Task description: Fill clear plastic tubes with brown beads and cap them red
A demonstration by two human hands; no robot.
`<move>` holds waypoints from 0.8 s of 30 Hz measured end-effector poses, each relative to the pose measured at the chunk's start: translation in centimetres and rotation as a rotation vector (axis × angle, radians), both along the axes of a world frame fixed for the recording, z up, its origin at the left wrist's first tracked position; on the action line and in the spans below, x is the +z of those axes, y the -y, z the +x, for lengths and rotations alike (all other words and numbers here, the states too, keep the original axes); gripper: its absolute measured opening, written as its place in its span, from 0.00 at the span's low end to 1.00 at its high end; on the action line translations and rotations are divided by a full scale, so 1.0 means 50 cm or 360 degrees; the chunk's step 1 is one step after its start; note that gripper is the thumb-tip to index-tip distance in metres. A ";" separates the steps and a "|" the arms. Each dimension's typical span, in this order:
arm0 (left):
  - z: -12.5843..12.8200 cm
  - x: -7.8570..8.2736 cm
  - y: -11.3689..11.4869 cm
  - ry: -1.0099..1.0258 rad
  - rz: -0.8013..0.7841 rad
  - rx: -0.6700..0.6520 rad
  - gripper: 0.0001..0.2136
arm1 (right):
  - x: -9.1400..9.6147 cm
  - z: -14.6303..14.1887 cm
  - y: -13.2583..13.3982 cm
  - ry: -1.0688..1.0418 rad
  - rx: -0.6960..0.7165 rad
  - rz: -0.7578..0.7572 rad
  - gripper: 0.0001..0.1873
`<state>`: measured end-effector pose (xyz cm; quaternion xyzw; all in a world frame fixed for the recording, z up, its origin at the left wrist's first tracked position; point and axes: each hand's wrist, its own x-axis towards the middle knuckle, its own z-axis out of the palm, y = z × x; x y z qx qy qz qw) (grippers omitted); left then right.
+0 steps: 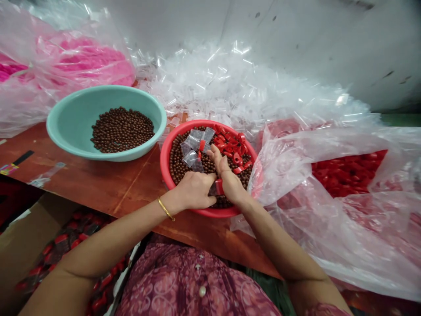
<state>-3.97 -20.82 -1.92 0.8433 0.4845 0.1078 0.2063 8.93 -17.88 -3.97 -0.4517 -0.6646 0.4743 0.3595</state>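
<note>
Two hands pinched one small clear red-topped bag (pixel 217 188) just above the round red plastic bowl (pixel 163 156), your left hand (pixel 195 191) and right hand (pixel 230 181) gripping it close together, so any dropped little brown ball (pixel 177 163) would land inside.

Teal bowl (pixel 66 127) — pink-filled bag (pixel 82 57) behind

Red bowl (pixel 164 158): dark brown beads (pixel 177 164) inside, glossy red clips (pixel 232 147) at its 2 o'clock, clear pouches (pixel 194 151) on top, one w/ red strip.
Packet (pixel 217 187) at left hand (pixel 194 191): clear, red band.
Teal bowl (pixel 75 118), 10 o'clock of red bowl: bead heap (pixel 122 129) also dark brown.
Clear bag (pixel 82 59), 11 o'clock: hot pink contents.
Clear sack (pixel 345 173), 3 o'clock: red pcs.
Worktop (pixel 98 184): reddish brown.
Bangle (pixel 166 209): gold.
Dress (pixel 197 281): maroon-pink, pale swirl print.
</note>
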 end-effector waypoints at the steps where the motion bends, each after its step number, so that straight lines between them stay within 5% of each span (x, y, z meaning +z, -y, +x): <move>1: -0.001 0.000 0.001 -0.0032 0.0004 -0.0027 0.14 | 0.000 0.003 0.003 0.0056 0.0048 0.0048 0.39; 5: -0.004 -0.007 0.002 -0.0010 0.0071 0.0042 0.14 | 0.007 -0.001 0.006 0.0158 -0.0025 0.0231 0.42; 10: 0.004 -0.009 0.000 0.0376 0.0139 0.0267 0.08 | 0.035 -0.025 -0.009 -0.0391 0.0049 -0.0015 0.48; 13: -0.015 0.001 0.020 0.0650 0.0196 0.0454 0.05 | 0.041 0.007 -0.021 -0.0289 -0.0133 0.0280 0.40; 17: -0.135 -0.011 0.110 0.0616 0.0384 0.0974 0.07 | 0.023 0.123 -0.038 0.0754 -0.0294 0.0967 0.12; 21: -0.311 -0.088 0.242 -0.0041 0.0189 0.1461 0.05 | -0.004 0.208 -0.043 0.1538 -0.0162 0.1180 0.13; 24: -0.395 -0.131 0.301 -0.0290 0.0191 0.1416 0.06 | -0.016 0.213 -0.046 0.1732 -0.0103 0.1214 0.10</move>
